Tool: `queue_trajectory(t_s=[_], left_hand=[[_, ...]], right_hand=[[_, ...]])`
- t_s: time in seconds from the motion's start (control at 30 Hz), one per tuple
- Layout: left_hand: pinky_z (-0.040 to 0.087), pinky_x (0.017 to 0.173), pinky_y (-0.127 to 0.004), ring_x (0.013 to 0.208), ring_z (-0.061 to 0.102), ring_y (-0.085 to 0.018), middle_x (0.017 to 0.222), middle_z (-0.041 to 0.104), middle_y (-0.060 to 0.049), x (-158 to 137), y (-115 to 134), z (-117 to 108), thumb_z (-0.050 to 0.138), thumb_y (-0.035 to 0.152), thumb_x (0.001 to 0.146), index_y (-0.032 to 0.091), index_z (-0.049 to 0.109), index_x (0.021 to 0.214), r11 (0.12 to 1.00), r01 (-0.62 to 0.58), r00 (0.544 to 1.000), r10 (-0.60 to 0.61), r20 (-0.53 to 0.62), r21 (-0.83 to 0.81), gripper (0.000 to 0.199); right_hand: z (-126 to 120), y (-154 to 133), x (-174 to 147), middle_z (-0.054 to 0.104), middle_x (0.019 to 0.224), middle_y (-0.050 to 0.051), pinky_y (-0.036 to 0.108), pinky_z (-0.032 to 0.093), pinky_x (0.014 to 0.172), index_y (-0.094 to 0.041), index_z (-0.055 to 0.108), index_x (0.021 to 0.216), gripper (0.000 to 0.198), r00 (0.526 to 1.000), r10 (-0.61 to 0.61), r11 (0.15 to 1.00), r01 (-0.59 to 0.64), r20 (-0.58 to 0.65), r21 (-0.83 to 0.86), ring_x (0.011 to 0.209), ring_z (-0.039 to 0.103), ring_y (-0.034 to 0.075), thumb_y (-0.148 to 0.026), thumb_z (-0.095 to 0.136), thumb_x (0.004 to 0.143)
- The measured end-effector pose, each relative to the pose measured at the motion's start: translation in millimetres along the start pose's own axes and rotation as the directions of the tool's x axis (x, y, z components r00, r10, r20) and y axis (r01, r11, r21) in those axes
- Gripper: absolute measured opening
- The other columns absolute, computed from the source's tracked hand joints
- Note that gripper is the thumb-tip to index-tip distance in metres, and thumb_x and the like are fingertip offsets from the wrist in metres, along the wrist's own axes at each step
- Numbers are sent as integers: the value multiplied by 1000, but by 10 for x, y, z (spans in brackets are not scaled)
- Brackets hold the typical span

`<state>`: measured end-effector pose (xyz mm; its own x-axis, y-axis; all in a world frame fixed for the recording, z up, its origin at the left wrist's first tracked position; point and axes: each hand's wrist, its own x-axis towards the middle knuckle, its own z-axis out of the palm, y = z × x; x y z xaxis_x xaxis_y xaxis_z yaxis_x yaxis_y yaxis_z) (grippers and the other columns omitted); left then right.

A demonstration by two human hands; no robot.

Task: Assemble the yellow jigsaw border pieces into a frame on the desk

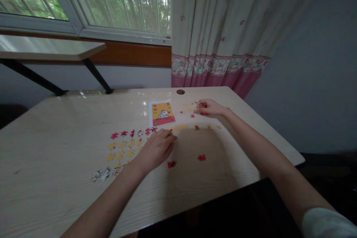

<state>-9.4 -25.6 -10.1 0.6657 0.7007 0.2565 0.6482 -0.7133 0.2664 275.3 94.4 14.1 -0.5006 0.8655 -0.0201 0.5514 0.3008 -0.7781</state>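
Observation:
My left hand [158, 148] rests low over the table with its fingers curled; what they hold, if anything, is hidden. Just beyond its fingertips lies a joined strip of yellow puzzle pieces [180, 128]. My right hand [211, 107] reaches further back, thumb and fingers pinched at a small yellow puzzle piece [195, 111] among a scattered group. Near the left hand are a red puzzle piece [171, 164] and another red piece [201, 157]. A printed picture [163, 113] of a white animal on yellow and red lies flat between the hands.
Rows of pink, yellow and white puzzle pieces [121, 154] lie left of my left hand, partly covered by it. Several yellow-and-red pieces [209, 127] line up at the right. A raised shelf [52, 48] stands at the back left, and a curtain [212, 37] hangs behind the table [64, 126].

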Motion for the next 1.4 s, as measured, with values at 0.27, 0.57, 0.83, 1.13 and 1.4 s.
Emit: queue_trajectory(t_s=[0.27, 0.57, 0.83, 1.13, 1.4], left_hand=[[46, 62, -27, 63, 57, -13, 73, 66, -2, 137, 221, 161, 53, 26, 82, 19, 65, 92, 812, 188, 949, -296, -113, -553, 17], [42, 52, -23, 56, 55, -11, 65, 66, -2, 236, 241, 210, 65, 35, 70, 16, 65, 73, 426, 302, 858, -512, 48, -853, 19], [38, 49, -22, 55, 52, -11, 66, 66, -2, 236, 212, 225, 66, 34, 69, 17, 68, 74, 435, 335, 851, -521, 69, -836, 18], [34, 46, -20, 48, 45, -8, 59, 60, 0, 268, 234, 80, 64, 34, 68, 15, 65, 69, 325, 285, 831, -553, 63, -902, 19], [33, 47, -21, 48, 44, -8, 58, 61, 0, 252, 225, 96, 63, 36, 66, 16, 63, 65, 282, 310, 847, -515, 130, -908, 19]], right_hand=[[646, -273, -511, 62, 68, 0, 23, 46, 58, -16, 59, 75, 35, 995, -1, 918, 42, -104, 393, 60, 57, 9, -45, 75, 64], [904, -385, -524, 71, 79, 2, 25, 54, 66, -20, 69, 80, 22, 972, -97, 896, 179, -214, 406, 69, 65, 12, -39, 72, 69], [984, -409, -551, 71, 80, 3, 25, 54, 64, -21, 72, 85, 19, 925, -157, 906, 274, -346, 321, 68, 65, 12, -36, 70, 73], [1004, -421, -590, 71, 77, 1, 25, 55, 65, -21, 67, 101, 33, 957, -210, 847, 281, -202, 452, 69, 66, 11, -29, 74, 70], [970, -438, -626, 71, 83, 3, 27, 55, 70, -20, 68, 92, 22, 943, -274, 910, 318, -189, 266, 73, 66, 12, -31, 71, 73]])
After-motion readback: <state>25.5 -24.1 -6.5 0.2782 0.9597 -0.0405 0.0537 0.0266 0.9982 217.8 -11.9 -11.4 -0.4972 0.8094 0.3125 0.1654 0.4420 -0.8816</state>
